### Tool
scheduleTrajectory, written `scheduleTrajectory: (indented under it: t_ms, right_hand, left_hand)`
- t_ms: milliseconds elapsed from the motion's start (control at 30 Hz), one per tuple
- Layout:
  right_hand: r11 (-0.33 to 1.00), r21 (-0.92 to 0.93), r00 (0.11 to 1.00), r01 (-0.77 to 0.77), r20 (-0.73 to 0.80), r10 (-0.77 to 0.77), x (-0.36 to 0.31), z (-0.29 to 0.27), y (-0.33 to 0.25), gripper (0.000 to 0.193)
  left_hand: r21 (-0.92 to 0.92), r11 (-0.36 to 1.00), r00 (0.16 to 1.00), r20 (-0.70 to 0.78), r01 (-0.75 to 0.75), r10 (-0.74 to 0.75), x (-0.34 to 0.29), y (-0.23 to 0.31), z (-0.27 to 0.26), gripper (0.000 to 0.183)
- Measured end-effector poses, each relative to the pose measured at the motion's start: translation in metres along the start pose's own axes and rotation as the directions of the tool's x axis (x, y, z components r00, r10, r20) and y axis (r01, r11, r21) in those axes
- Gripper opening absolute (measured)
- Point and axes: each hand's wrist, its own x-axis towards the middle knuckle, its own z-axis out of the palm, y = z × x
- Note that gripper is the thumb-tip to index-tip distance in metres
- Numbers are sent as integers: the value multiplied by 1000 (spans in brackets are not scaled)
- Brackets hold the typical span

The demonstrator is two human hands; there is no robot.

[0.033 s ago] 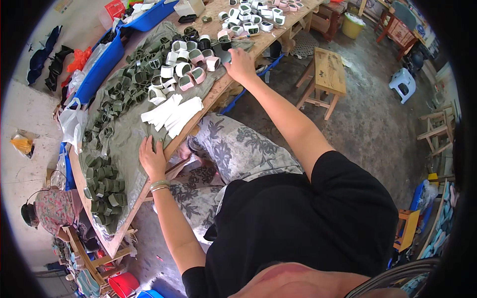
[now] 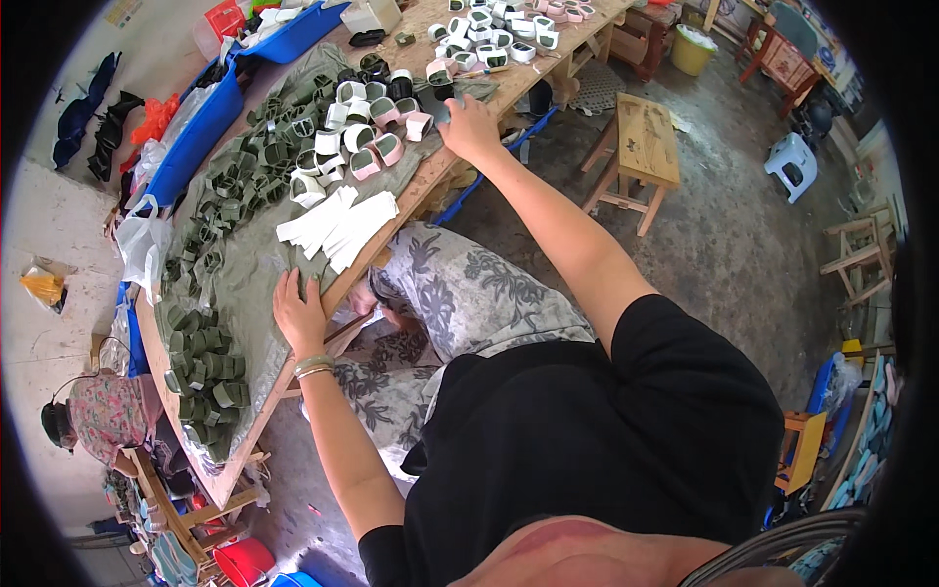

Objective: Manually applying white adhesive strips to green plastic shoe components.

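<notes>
My left hand (image 2: 299, 311) lies with fingers spread on the green cloth (image 2: 256, 293) at the table's near edge, holding nothing. Just beyond its fingertips, flat white strips (image 2: 342, 227) are fanned out in overlapping bunches. Farther right, my right hand (image 2: 469, 131) is bent at the table edge, its fingers closed against a small grey thing (image 2: 443, 113) that is mostly hidden. Beside that hand stand white and pink looped straps (image 2: 358, 137). Many dark green looped straps (image 2: 256, 161) spread along the cloth's far side, and a dense group of green loops (image 2: 207, 367) sits at the left end.
More white loops (image 2: 494, 39) are heaped on the bare wooden tabletop (image 2: 548, 76). Blue tubs (image 2: 201, 127) line the table's far side, with a white plastic bag (image 2: 145, 245). A wooden stool (image 2: 646, 147) stands right of the table. Another person (image 2: 108, 416) is at the far left.
</notes>
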Motion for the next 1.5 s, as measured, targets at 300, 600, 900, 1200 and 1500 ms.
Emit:
scheduleTrajectory:
  t_ms: [300, 600, 900, 1200, 1500]
  right_hand:
    - [977, -206, 884, -61, 443, 148, 26, -8, -5, 71]
    - [990, -53, 820, -129, 555, 137, 53, -26, 16, 88]
    - [269, 533, 572, -802, 815, 90, 93, -52, 42, 22]
    - [-249, 644, 673, -724, 738, -49, 80, -35, 12, 31]
    - [-289, 684, 739, -670, 579, -344, 55, -38, -87, 38]
  left_hand:
    - [-15, 1000, 1000, -23, 12, -12, -2, -6, 2, 39]
    - [-45, 999, 999, -27, 18, -19, -1, -7, 2, 39]
    - [-27, 1000, 1000, -2, 16, -16, -2, -8, 3, 40]
    - [-26, 1000, 1000, 26, 17, -16, -2, -7, 2, 40]
    - [13, 1000, 999, 38, 15, -16, -3, -1, -3, 41]
